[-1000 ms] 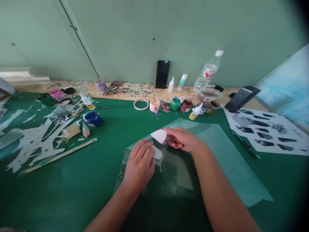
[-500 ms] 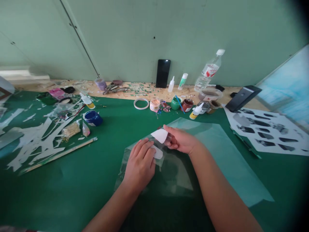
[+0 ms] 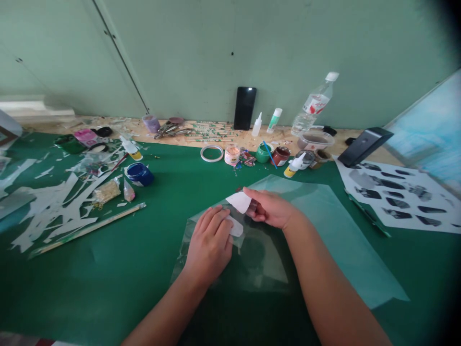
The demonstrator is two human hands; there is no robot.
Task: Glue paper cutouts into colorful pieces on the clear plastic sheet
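Observation:
My left hand (image 3: 210, 240) lies over a clear plastic sheet (image 3: 264, 269), its fingers together and partly covering a rounded white paper piece (image 3: 236, 227). Beyond it, my right hand (image 3: 268, 207) pinches the edge of a second white paper piece (image 3: 239, 202) between thumb and bent fingers. This piece is pointed on its left and sits at the sheet's upper part. A pale translucent sheet (image 3: 324, 226) spreads under and to the right of my right forearm.
White paper scraps (image 3: 61, 206) and a long stick (image 3: 90, 229) lie left on the green mat (image 3: 108, 283). Behind are a blue paint jar (image 3: 139, 174), a tape ring (image 3: 212, 154), a green jar (image 3: 263, 153), a glue bottle (image 3: 293, 165) and, right, a printed sheet (image 3: 403, 197).
The white piece at my right hand looks slightly more tilted. My hands have otherwise hardly moved, and the whole view has shifted a little.

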